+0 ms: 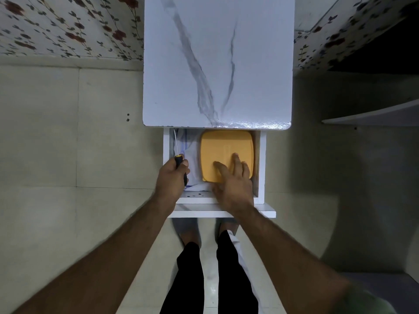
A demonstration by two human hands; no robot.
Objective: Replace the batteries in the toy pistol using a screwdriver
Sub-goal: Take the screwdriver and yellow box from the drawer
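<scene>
The screwdriver with the black-and-yellow handle and thin steel shaft (178,155) is in my left hand (173,175). My fingers are curled tight around the handle, and the shaft points away from me along the left inside wall of the open white drawer (261,168). The tip reaches almost to the edge of the white marble-patterned surface (215,64) that overhangs the back of the drawer.

Just right of the screwdriver, inside the drawer, lies some crumpled white cloth or plastic with a thin blue line (192,155); I cannot tell exactly what it is. My left knuckles sit right against it.

Beside that, filling the right part of the drawer, is a flat yellow-orange plastic container lid with rounded corners (224,146). My right hand (231,180) lies on its near edge, fingers spread and stretched flat across the lid, not gripping anything. The far edge of the lid sits just under the lip of the surface.

The toy pistol is nowhere I can see from here.

Below the pulled-out drawer front, my legs in black trousers (190,279) stand on the pale tiled floor (68,155). Floral-patterned wall covering (68,26) runs on both sides of the unit.
</scene>
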